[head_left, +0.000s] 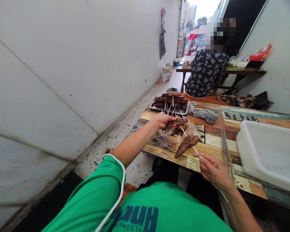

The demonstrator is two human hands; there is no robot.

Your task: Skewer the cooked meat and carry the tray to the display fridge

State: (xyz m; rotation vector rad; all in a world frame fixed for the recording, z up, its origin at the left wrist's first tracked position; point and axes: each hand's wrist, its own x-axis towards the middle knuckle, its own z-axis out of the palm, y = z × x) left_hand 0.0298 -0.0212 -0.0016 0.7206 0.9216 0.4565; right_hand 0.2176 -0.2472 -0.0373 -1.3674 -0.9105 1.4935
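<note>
My right hand [211,169] is closed on the lower end of a white skewer [196,150]. A flat, dark brown piece of meat [187,145] is threaded on it, and the skewer's upper tip sticks out beyond the meat. My left hand [164,120] pinches another dark brown piece of meat [180,122], just above an opened clear plastic bag [168,140] that holds more of the brown meat. Behind my left hand, a black tray [153,105] carries a pile of skewered meat [170,99], with white skewer ends pointing toward me.
Several thin metal rods [225,148] lie beside a white plastic tub [246,154] on the patterned table [212,140]. A grey cloth glove [205,115] lies farther back. Beyond it, a person in a patterned top [205,72] sits at another table [246,71]. A white wall [87,64] rises on the left.
</note>
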